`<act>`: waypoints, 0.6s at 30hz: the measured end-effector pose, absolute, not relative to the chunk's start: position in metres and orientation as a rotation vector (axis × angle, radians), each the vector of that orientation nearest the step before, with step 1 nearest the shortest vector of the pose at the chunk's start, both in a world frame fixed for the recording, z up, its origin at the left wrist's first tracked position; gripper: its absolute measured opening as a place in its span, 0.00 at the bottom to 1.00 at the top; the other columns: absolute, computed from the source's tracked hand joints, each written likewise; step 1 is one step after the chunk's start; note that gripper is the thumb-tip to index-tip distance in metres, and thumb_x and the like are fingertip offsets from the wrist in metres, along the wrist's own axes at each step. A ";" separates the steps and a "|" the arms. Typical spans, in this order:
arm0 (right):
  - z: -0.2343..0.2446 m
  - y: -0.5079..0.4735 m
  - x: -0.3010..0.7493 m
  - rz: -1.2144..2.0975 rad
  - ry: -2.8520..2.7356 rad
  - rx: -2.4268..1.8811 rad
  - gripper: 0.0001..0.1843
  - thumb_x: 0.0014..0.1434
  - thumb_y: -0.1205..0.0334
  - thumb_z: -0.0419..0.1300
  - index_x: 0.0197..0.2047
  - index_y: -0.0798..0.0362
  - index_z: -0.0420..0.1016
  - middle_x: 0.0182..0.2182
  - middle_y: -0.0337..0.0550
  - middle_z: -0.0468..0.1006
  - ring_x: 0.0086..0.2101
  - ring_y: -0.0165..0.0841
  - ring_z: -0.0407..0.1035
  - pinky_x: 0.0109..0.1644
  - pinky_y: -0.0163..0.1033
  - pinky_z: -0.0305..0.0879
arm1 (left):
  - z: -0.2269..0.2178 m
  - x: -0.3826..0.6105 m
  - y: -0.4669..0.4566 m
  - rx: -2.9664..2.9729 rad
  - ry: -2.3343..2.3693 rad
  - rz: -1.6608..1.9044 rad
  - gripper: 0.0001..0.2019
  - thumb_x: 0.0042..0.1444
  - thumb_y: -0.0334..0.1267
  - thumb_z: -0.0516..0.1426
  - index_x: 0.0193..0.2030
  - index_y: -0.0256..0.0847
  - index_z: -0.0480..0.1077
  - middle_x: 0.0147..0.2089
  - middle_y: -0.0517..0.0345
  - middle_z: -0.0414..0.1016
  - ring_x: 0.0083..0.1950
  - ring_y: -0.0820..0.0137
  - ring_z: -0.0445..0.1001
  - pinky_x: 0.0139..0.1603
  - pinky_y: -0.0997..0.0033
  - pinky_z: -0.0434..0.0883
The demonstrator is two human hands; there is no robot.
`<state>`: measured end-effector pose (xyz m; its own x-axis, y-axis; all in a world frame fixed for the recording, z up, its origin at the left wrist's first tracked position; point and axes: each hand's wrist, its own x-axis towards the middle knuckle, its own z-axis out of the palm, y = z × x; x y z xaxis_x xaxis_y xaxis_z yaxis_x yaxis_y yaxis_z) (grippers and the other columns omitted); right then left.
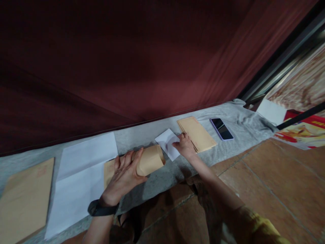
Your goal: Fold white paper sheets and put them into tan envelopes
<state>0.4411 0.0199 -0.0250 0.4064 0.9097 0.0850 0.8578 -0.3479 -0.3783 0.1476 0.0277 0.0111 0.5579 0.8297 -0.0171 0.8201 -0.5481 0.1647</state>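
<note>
My left hand [124,178], with a dark watch on the wrist, grips a brown envelope [151,159] from above, fingers over its far side and thumb at the near side. The envelope's right end bulges with its mouth gaping. At the right, my right hand [185,145] has its thumb on a folded white paper [168,142] and its fingers curled at that paper's right edge. The folded paper lies just beyond the envelope's mouth. Beside the right hand is a stack of brown envelopes [199,134].
White creased sheets [78,179] lie left of the left hand, partly under the envelope. Farther left is a pile of brown envelopes [25,200]. A phone [221,129] rests at the right on the grey cloth [241,125]. A dark red curtain [142,67] hangs behind.
</note>
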 end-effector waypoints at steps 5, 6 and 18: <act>-0.022 0.022 0.450 0.483 -1.414 -2.252 0.09 0.60 0.62 0.57 0.44 0.50 0.74 0.37 0.46 0.78 0.39 0.40 0.73 0.44 0.41 0.65 | 0.013 0.145 0.029 2.608 1.431 0.065 0.50 0.49 0.47 0.63 0.74 0.49 0.42 0.68 0.43 0.58 0.70 0.49 0.57 0.72 0.40 0.42; -0.021 0.024 0.454 0.560 -1.384 -2.184 0.08 0.60 0.63 0.57 0.42 0.50 0.75 0.34 0.45 0.78 0.38 0.40 0.73 0.43 0.41 0.65 | 0.013 0.144 0.029 2.602 1.437 0.069 0.49 0.49 0.47 0.63 0.74 0.49 0.42 0.68 0.44 0.58 0.70 0.48 0.57 0.72 0.40 0.42; -0.010 0.025 0.481 1.106 -0.868 -1.452 0.20 0.46 0.48 0.66 0.38 0.53 0.76 0.28 0.39 0.78 0.26 0.31 0.68 0.31 0.35 0.64 | 0.013 0.137 0.030 2.516 1.504 -0.045 0.49 0.49 0.49 0.61 0.74 0.49 0.42 0.68 0.44 0.57 0.70 0.49 0.55 0.71 0.40 0.42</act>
